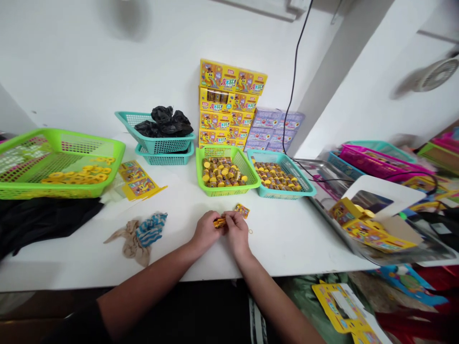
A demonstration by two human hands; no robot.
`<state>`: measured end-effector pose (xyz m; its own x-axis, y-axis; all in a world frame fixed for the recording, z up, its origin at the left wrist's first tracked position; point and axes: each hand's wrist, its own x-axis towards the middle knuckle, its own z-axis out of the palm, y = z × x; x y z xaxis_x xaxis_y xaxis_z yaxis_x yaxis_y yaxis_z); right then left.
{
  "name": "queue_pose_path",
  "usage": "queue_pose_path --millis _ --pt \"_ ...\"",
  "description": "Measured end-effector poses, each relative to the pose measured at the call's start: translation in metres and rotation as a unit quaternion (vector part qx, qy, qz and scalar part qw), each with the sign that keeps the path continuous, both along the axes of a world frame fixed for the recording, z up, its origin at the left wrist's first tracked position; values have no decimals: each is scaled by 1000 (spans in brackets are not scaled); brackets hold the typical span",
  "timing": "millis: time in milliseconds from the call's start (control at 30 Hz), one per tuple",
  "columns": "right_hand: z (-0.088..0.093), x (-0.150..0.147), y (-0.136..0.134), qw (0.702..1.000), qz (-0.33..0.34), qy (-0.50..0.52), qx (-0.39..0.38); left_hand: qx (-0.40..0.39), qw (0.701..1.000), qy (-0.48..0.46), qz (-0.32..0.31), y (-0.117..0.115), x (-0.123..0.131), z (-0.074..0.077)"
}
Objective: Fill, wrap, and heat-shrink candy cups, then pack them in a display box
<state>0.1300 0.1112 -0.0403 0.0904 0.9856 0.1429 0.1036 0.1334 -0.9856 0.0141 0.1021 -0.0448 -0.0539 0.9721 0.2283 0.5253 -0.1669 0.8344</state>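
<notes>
At the table's near middle, my left hand and my right hand meet with closed fingers. Between them they grip a small yellow printed piece, mostly covered by the fingers, so its exact kind is unclear. Just beyond my right hand lies a similar small yellow printed stack, flat on the table. A thin rubber band rests to the right of that hand. Farther back, a green basket holds many small brown jars with yellow lids, and a blue basket beside it holds more.
Stacked yellow boxes and purple boxes stand against the wall. A lime basket with yellow pieces is at left. Crumpled cloths lie nearer. A metal tray with an open yellow box is at right. A black cable hangs down.
</notes>
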Motion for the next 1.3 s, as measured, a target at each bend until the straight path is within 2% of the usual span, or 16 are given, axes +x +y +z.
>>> queue_pose_path --millis 167,267,467,533,667,767,1000,1167,1300 --pt "8 -8 -9 999 37 -27 10 19 1000 10 -11 -1 0 0" --pt "6 -6 -7 998 14 -64 14 20 1000 20 -8 0 0 1" --pt "0 3 2 999 -19 -49 11 -9 1000 18 -2 0 0 3" --pt "3 3 0 998 -22 -49 21 0 1000 15 -3 0 0 2" --pt "14 1 -6 994 15 -88 64 33 999 15 -9 1 0 0" --pt "18 1 -4 992 21 -107 68 26 999 19 -10 1 0 0" --pt "12 10 9 996 50 -67 28 -3 1000 9 -12 0 -2 1" --pt "23 10 6 994 67 -74 44 7 1000 3 -4 0 -1 0" --pt "24 7 7 997 70 -29 33 0 1000 -2 3 1 -2 0"
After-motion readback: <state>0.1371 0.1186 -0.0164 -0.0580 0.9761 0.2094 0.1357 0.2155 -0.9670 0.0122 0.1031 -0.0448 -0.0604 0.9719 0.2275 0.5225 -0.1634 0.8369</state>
